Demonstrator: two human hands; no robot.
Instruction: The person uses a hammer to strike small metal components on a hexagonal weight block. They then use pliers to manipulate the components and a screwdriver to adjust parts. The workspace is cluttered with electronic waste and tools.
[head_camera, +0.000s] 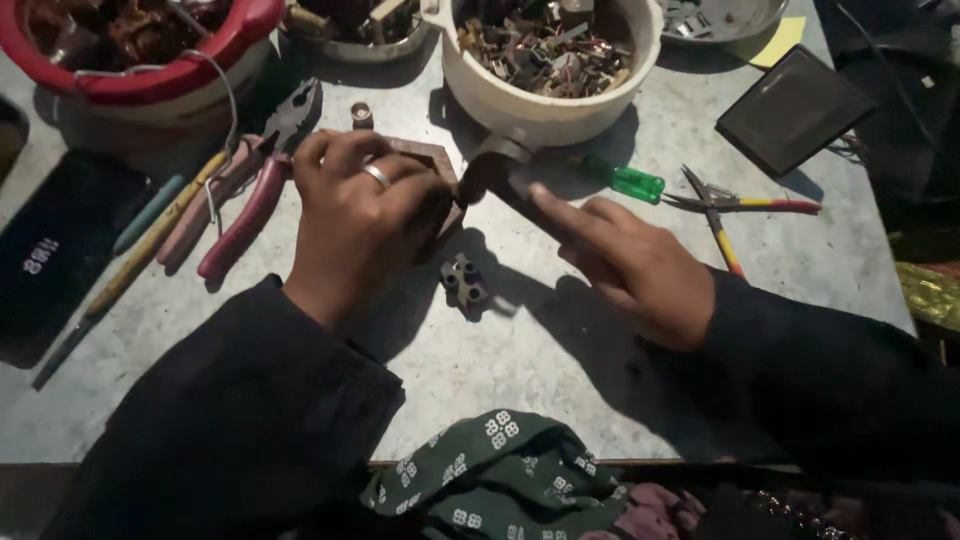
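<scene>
- Head view, hands: left hand (355, 225), with a ring on one finger, is curled down over a dark flat metal piece (432, 160) on the grey metal table (520, 350), seemingly pinning it steady; the fingers are bent close around it, gripping it.
- Right hand (630, 265) holds a dark-handled tool (500, 175) with the forefinger stretched along it, its tip meeting the metal piece, likely to guide the pressure.
- Small dark cross-shaped part (465, 283) lies loose on the table just below both hands, touching neither.
- Tools lie within reach: pink-handled pliers (250, 195) to the left, a green-handled screwdriver (625, 183) and slim red-and-yellow pliers (725, 210) to the right.
- Containers: a white bowl (550, 105) holds a heap of scrap metal bits and copper wire; a red bowl (190, 65) holds brownish scrap, too dark to name.
- A dark phone (55, 255) lies at the left edge.
</scene>
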